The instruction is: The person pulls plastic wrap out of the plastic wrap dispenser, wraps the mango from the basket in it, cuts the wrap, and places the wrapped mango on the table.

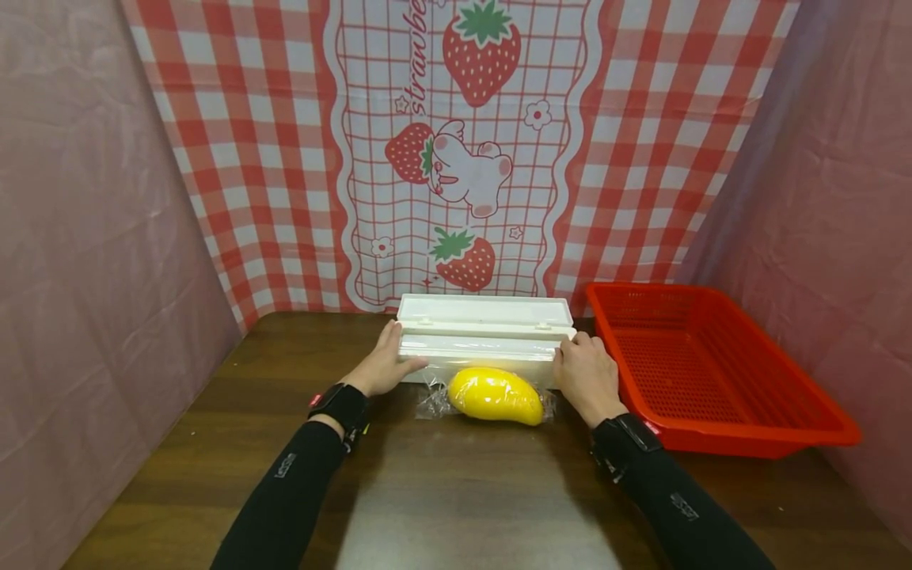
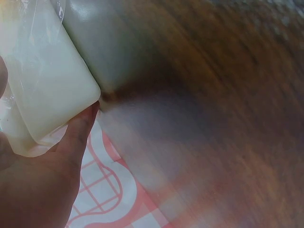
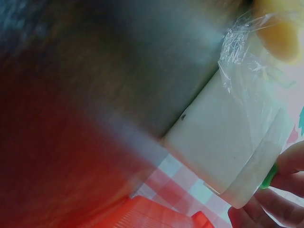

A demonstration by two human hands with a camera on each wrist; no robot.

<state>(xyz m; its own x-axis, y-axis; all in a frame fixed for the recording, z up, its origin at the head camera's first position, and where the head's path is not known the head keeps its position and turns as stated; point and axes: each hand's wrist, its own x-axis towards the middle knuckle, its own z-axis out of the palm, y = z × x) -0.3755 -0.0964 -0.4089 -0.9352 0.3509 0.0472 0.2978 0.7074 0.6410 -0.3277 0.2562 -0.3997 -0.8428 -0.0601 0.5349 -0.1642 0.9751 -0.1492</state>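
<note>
A white cling film dispenser (image 1: 484, 328) lies lengthwise near the back of the table, its lid (image 1: 484, 309) tipped back. Clear film (image 3: 235, 45) comes out over its front. Just in front lies a yellow mango-shaped fruit (image 1: 495, 394), with film around it that bunches up at both ends. My left hand (image 1: 385, 364) grips the dispenser's left end, thumb over the front and fingers behind. At the right end my right hand (image 1: 590, 376) pinches a small green slider (image 3: 269, 176) on the dispenser's edge; the fingers hide most of it.
A red plastic basket (image 1: 741, 439) stands on the right, close beside my right hand and wrist. Behind the brown wooden table (image 1: 214, 443) hangs a red-checked strawberry cloth (image 1: 285, 158). Pink cloth (image 1: 93, 237) hangs at both sides.
</note>
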